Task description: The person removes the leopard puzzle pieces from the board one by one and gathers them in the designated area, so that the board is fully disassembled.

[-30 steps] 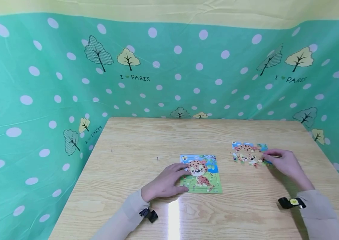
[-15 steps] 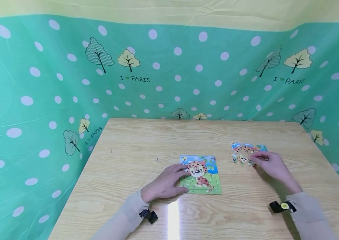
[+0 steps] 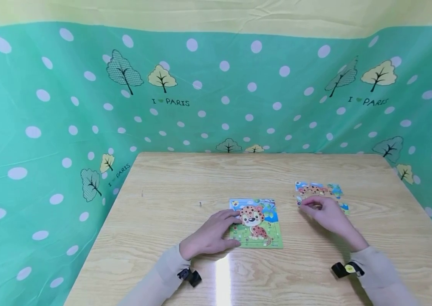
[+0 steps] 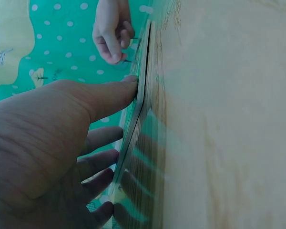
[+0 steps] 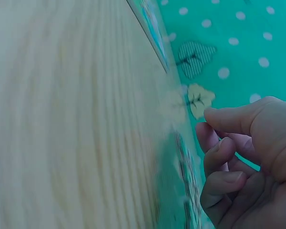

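My left hand (image 3: 213,231) rests on the left side of a square jigsaw puzzle board (image 3: 261,238) with a cartoon leopard on blue and green. Its thumb lies near the lower edge, its fingers over the left part of the picture. In the left wrist view the board (image 4: 142,90) shows edge-on. My right hand (image 3: 328,214) is over a group of loose jigsaw pieces (image 3: 315,189), covering the lower ones. In the right wrist view the thumb and fingers (image 5: 217,150) curl loosely, nothing showing between thumb and forefinger, beside the pieces (image 5: 188,181).
A wooden table (image 3: 170,178) carries both puzzle groups. A green dotted curtain (image 3: 200,85) hangs behind it and along both sides. A small dark speck (image 3: 200,203) lies left of the board. Black straps with cameras (image 3: 190,276) sit on both wrists.
My right hand has moved left across the loose pieces, from their right end to the lower left ones, uncovering pieces at the right. The left hand has stayed on the board.
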A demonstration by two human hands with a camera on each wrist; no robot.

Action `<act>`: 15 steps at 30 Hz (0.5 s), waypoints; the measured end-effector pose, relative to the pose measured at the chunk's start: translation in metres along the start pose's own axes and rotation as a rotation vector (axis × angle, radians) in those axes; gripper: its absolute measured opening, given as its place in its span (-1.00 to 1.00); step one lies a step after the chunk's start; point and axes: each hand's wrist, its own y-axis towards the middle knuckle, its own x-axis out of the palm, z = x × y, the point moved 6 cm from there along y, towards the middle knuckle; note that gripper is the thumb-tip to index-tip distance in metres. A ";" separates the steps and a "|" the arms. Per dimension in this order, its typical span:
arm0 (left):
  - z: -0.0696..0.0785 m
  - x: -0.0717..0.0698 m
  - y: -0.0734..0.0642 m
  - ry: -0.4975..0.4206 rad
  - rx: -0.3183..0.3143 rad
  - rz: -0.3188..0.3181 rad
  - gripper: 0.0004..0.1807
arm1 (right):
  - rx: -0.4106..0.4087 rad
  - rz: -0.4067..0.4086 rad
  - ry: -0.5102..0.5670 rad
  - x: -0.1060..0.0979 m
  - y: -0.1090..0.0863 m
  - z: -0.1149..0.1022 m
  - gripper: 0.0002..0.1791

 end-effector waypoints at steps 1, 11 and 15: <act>0.000 0.000 0.000 -0.004 -0.001 -0.002 -0.32 | -0.009 -0.008 0.002 0.003 -0.001 -0.004 -0.80; 0.001 0.000 -0.001 -0.001 0.001 0.007 -0.33 | -0.085 -0.066 0.024 0.030 -0.007 -0.036 -0.88; 0.000 0.000 0.000 -0.007 -0.001 0.008 -0.34 | -0.107 -0.108 0.066 0.043 -0.007 -0.049 -0.89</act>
